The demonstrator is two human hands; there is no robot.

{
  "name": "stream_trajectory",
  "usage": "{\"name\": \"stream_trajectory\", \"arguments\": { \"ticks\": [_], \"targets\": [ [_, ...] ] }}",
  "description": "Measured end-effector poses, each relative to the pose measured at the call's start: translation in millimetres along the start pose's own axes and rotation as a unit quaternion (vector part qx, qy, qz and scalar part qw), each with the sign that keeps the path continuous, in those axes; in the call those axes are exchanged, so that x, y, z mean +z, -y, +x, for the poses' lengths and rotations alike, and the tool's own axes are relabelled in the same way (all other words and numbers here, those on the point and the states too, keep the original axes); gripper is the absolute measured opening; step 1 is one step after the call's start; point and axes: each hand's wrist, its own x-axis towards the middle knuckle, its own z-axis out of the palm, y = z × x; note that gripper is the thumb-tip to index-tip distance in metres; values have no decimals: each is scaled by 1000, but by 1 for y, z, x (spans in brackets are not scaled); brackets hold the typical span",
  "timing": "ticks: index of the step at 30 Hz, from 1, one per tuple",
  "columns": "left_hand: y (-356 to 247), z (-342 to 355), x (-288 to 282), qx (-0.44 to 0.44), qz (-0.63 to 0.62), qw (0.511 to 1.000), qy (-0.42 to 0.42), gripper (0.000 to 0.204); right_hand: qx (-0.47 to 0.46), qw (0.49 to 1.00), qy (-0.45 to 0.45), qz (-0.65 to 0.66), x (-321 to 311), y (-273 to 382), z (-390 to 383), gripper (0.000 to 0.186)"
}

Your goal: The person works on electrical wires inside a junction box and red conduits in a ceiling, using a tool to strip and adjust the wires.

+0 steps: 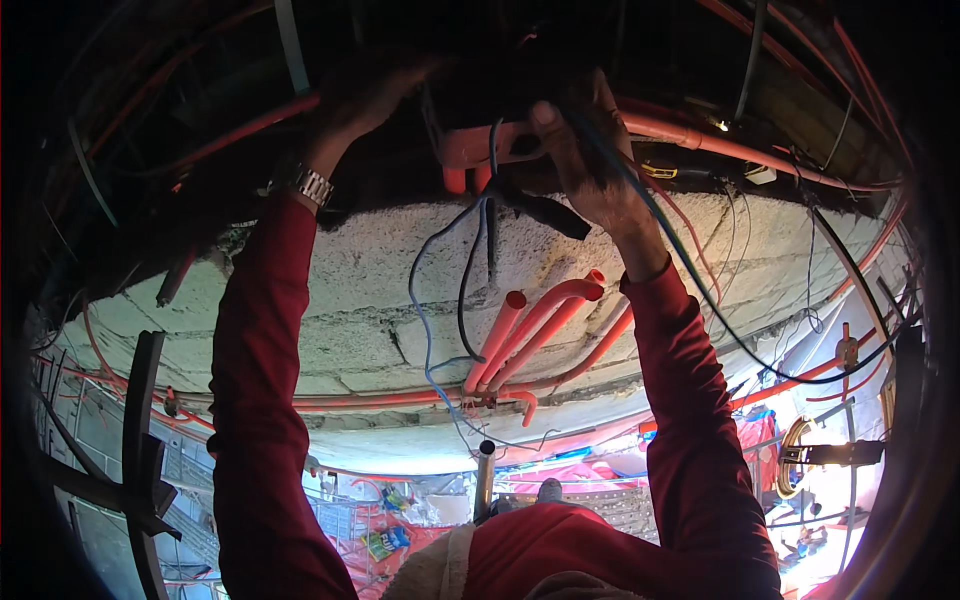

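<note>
Both my arms reach up in red sleeves. My left hand [368, 108], with a metal watch [314, 185] at the wrist, goes into the dark overhead; its fingers are lost in shadow. My right hand [592, 180] is raised beside an orange-pink electrical box [480, 146], thumb up, with a dark cable [650, 203] running between thumb and fingers. The fingertips are partly in shadow. Under the box, short orange pipe stubs [455, 180] point down. A blue wire [413, 290] and a black wire [463, 300] hang there, beside a thick black sleeve-like piece [548, 212].
A rough block wall [350, 280] stands in front, with bent orange conduits [540, 325] fixed along it. Dark metal bars [143, 440] cross at the left. An upright metal pipe [486, 470] is near my body. A gold-coloured ring [797, 457] hangs at the right.
</note>
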Motion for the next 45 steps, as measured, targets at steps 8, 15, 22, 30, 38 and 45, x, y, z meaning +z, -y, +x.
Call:
{"name": "stream_trajectory", "arguments": {
  "ticks": [8, 15, 22, 30, 38, 45],
  "targets": [
    [-4, -10, 5, 74, 38, 993, -81, 35, 11, 995, -19, 97, 8, 5, 22, 36],
    [-11, 2, 3, -28, -72, 997, 11, 43, 183, 906, -50, 377, -2, 2, 42, 36],
    [3, 0, 8, 13, -32, 999, -29, 44, 221, 940, 34, 257, -4, 39, 72, 21],
    [-17, -9, 11, -12, -147, 986, -72, 46, 228, 918, -61, 318, 14, -7, 56, 36],
    [11, -40, 11, 166, 219, 932, -236, 31, 229, 830, 1, 508, 7, -21, 59, 36],
    [3, -47, 25, 169, 145, 925, -307, 28, 226, 854, -8, 469, 5, -11, 44, 43]
  ]
}}
